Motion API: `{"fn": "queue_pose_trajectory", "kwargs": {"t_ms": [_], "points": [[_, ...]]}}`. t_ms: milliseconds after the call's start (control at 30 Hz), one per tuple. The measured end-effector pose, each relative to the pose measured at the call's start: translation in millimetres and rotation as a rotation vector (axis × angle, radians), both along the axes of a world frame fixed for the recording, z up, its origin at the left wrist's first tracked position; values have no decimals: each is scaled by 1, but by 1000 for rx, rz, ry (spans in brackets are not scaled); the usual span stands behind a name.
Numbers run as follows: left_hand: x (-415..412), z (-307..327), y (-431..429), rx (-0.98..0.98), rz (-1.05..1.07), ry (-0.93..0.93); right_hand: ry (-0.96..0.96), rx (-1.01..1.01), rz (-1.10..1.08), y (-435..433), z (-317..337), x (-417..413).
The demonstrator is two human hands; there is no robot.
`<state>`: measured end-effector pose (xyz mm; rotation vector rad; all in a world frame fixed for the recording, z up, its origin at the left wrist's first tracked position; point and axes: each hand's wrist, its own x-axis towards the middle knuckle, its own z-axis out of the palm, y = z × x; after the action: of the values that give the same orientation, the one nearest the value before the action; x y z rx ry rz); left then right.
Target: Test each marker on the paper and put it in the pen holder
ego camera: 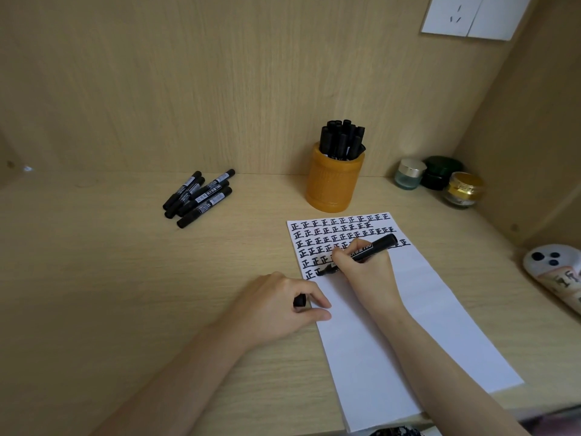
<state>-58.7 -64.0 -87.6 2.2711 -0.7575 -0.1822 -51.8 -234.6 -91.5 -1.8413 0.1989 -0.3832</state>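
A pale wood-grain desk (94, 278) sits in a boxed-in nook of the same wood, with a white wall socket (471, 17) high on the back panel. A long white paper (408, 325) lies at an angle on the desk, its far end filled with rows of black characters.

The right hand (367, 272) rests on the paper with its fingers curled round a black marker (361, 253) in a writing hold. The tip is down on the lowest row of characters, and the barrel slants up and away to the right. Just left of that grip and nearer the person, the left hand (276, 306) lies at the paper's edge, pinching a black cap (300, 300) between thumb and curled fingers.

Beyond the grip stands an amber pen holder (333, 184) just past the paper's far end, packed with upright black markers (342, 140). Far left of the grip lies a heap of loose markers (199, 198). To the right of the holder, three small jars (440, 176) cluster in the corner. A white object with dark dots (553, 265) lies at the right edge — what it is I cannot tell.
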Motion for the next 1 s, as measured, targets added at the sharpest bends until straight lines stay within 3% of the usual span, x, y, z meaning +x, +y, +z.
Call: {"fn": "queue_pose_trajectory", "kwargs": {"t_ms": [867,1000], "points": [[2,-5,1,-13,-6,-27,-6,-9,-75,-1,2,-2],[0,-3,1,-11,-43,-42,-15,113,-75,-4,3,-1]]}}
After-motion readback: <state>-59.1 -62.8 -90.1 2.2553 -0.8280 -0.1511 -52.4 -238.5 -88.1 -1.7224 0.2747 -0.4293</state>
